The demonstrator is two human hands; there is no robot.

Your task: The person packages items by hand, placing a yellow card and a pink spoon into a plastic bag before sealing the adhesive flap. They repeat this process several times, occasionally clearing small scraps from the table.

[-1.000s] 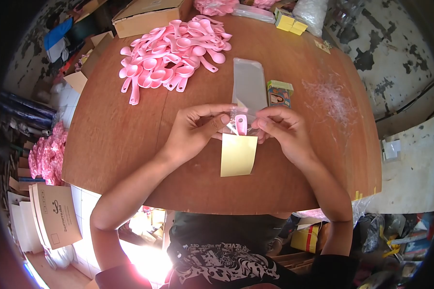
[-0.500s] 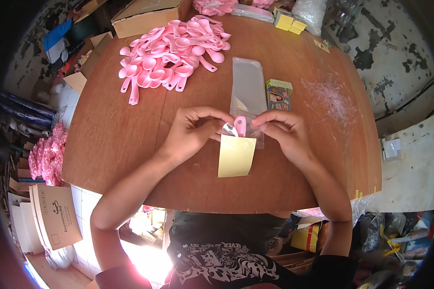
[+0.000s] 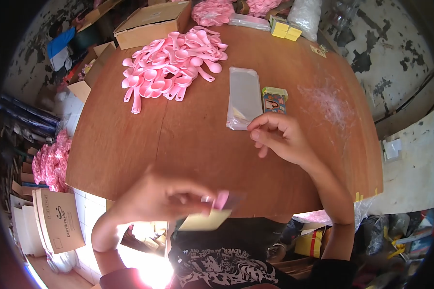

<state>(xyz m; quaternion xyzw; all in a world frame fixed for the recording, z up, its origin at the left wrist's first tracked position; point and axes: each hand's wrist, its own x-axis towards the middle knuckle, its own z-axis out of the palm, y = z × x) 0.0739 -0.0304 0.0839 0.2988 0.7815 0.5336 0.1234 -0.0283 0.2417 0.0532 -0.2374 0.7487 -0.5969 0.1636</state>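
Note:
Low at the table's front edge, my left hand point(image 3: 171, 195), blurred by motion, grips a small clear plastic packet. Inside the packet show a pale yellow card point(image 3: 205, 220) and the pink end of a spoon handle point(image 3: 221, 199). My right hand point(image 3: 280, 137) hovers over the table with thumb and forefinger pinched together; whatever is between them is too small to make out. Its fingertips are by the lower corner of a stack of clear plastic bags point(image 3: 244, 94). Just beyond that hand lies a small colourful box point(image 3: 275, 102).
A heap of pink spoons point(image 3: 173, 65) covers the table's far left, with a cardboard box point(image 3: 152, 24) behind it. Thin clear plastic strips point(image 3: 330, 103) lie tangled at the right. Along the back edge are yellow card stacks point(image 3: 285, 29) and a bundle of clear bags point(image 3: 248, 21).
My left hand has carried the packet down and left, toward my body. My right hand has let go of the packet and stays near the bag stack, fingers pinched.

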